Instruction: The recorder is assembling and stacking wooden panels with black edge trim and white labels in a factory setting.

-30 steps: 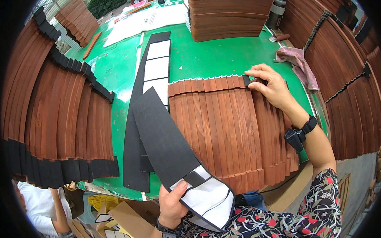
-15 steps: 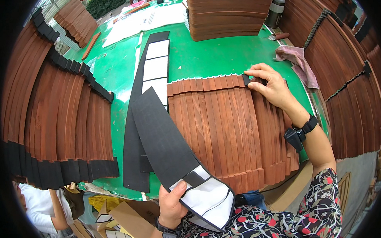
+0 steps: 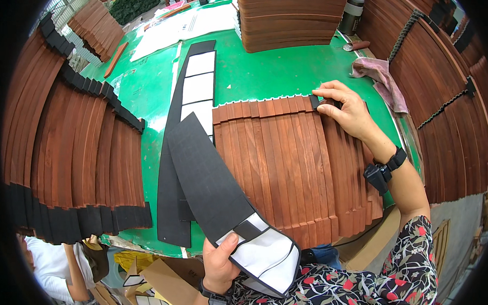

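My left hand (image 3: pixel 220 262) grips a long black strip (image 3: pixel 207 175) with white backing panels by its near end; the strip slants up and away over the table. My right hand (image 3: pixel 345 110) rests on the far edge of a fanned row of brown leather strips (image 3: pixel 287 162) lying on the green table (image 3: pixel 263 74), fingertips pinching a small black end piece at the top edge. A second black strip with white panels (image 3: pixel 198 84) lies flat on the green surface beside the brown row.
Racks of hanging brown strips with black ends (image 3: pixel 67 158) fill the left side, and more hang at the right (image 3: pixel 446 108). A tall stack of brown pieces (image 3: pixel 290 16) stands at the back. A pink cloth (image 3: pixel 378 75) lies to the right. Another person (image 3: pixel 49 267) crouches lower left near cardboard.
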### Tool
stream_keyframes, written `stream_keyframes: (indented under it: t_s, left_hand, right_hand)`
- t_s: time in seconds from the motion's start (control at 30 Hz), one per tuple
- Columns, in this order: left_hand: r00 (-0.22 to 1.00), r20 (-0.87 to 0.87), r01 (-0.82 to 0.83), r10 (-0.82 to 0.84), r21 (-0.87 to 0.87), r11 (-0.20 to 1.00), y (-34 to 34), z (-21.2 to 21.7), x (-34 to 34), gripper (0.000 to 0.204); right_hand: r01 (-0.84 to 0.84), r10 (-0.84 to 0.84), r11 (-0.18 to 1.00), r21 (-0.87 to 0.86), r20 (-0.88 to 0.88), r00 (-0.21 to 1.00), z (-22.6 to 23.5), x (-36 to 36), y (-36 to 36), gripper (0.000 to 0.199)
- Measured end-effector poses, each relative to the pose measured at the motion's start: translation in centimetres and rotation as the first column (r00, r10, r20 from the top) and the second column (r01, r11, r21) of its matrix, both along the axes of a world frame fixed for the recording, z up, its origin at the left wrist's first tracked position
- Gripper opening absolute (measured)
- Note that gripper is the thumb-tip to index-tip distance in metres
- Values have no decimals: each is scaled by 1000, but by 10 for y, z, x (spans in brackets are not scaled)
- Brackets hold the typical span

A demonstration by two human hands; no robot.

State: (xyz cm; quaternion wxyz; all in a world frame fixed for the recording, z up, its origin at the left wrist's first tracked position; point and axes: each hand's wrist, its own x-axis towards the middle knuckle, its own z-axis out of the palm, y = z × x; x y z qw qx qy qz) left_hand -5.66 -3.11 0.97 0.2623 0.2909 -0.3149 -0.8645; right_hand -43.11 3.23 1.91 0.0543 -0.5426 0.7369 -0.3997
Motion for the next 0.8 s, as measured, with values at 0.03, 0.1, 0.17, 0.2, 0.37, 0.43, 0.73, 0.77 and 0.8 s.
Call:
stream_keyframes:
  t_s: [0.03,0.1,0.17,0.2,0.37,0.43,0.73,0.77,0.8]
  left_hand:
    - [1000,-2,4,-4,1,1000,0,0,0,42]
    - [1000,-4,10,-10,1,1000,0,-1,0,42]
    - [1000,-10,0,0,-10,1000,0,0,-1,41]
    - [1000,-9,-1,0,-11,1000,0,0,-1,41]
    - [1000,-14,-12,12,-14,1000,1,-1,-1,41]
    - [1000,-15,-13,12,-14,1000,1,0,-1,41]
    - [1000,0,-20,20,-21,1000,2,2,-2,41]
    - [1000,6,-21,21,-22,1000,2,2,-1,42]
    - [1000,5,-19,19,-22,1000,2,2,-2,42]
  right_hand:
    - [4,-4,1000,-2,7,1000,0,0,0,32]
    - [8,-8,1000,-5,14,1000,-1,-1,1,32]
    - [-6,9,999,-48,63,998,-1,-2,2,31]
    - [-7,10,999,-48,64,998,-1,-2,1,31]
    - [14,-15,1000,8,40,999,0,0,-1,31]
    - [16,-16,1000,5,29,999,0,0,0,31]
    - [1,-1,1000,-3,52,999,-3,-1,-1,30]
    - [-1,2,1000,-8,69,998,-4,-1,-1,31]
    - [0,1,1000,-7,68,998,-3,-1,-1,31]
